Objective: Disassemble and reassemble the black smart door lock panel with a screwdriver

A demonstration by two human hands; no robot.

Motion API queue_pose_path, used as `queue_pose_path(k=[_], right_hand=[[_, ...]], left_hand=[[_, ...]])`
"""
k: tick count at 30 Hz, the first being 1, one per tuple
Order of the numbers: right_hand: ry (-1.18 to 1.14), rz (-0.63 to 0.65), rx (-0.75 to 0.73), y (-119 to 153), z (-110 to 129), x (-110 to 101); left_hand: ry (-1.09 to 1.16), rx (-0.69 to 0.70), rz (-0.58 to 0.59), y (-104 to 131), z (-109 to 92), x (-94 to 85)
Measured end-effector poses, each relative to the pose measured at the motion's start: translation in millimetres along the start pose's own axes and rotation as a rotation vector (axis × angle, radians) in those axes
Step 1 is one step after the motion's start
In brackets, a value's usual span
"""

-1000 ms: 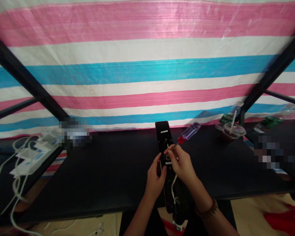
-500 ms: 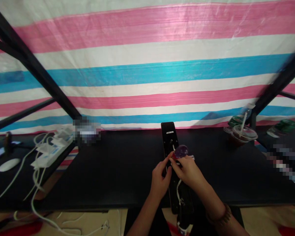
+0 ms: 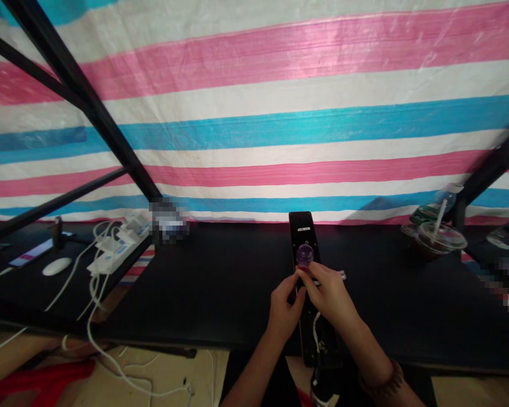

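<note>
A long black panel, seemingly a door-lock plate, lies lengthwise on the black bench, its near end overhanging the front edge; a white cable trails from its lower half. The right hand pinches a screwdriver by the red collar under its clear purple handle, the tool standing nearly upright with its tip down on the panel; the left hand has its grip pressed onto the panel's left edge, fingertips meeting the right hand's at the tool.

The panel looks stiff and fairly heavy for its size, smooth-faced and liable to slide, so it is best steadied at its long edges, clear of the cable; the screwdriver is light and rigid, its smooth handle the natural hold for turning.

A second ago the screwdriver lay slanted, handle pointing up and to the right; it now stands on end, handle toward the camera. The view has swung left, bringing a power strip, a mouse and a phone further in; an iced drink cup sits far right.
</note>
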State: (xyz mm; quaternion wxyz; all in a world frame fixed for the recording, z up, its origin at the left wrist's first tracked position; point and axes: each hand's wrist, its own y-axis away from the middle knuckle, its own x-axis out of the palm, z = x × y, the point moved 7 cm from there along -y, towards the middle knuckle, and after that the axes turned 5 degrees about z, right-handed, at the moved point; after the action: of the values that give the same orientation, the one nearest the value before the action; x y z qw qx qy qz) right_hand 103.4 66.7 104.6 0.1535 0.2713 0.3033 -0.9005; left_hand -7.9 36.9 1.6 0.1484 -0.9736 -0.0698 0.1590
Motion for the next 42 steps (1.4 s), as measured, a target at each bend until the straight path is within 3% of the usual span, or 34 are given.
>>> queue_pose_path(k=[9,19,23,28,37,42], right_hand=[[-0.026,-0.035,-0.039,5.2,-6.3,1.8],[0.072,-0.101,0.019,10.9,-14.4,1.7],[0.099,-0.06,0.057,10.8,-15.2,1.9],[0.019,0.072,-0.046,8.0,4.3,-3.1],[0.064,-0.079,0.013,6.6,-4.3,-12.0],[-0.03,0.0,0.039,6.7,-1.2,-11.5]], left_hand=[[0.009,-0.003,-0.026,-1.2,0.1,-2.6],[-0.136,0.134,-0.058,-29.7,-12.3,-10.5],[-0.174,0.153,-0.043,-27.2,-13.4,-7.8],[-0.273,0.193,-0.046,-23.4,-19.1,-7.3],[-0.288,0.171,-0.088,-23.1,-26.1,-9.3],[-0.328,0.187,-0.08,-22.5,-23.8,-6.0]])
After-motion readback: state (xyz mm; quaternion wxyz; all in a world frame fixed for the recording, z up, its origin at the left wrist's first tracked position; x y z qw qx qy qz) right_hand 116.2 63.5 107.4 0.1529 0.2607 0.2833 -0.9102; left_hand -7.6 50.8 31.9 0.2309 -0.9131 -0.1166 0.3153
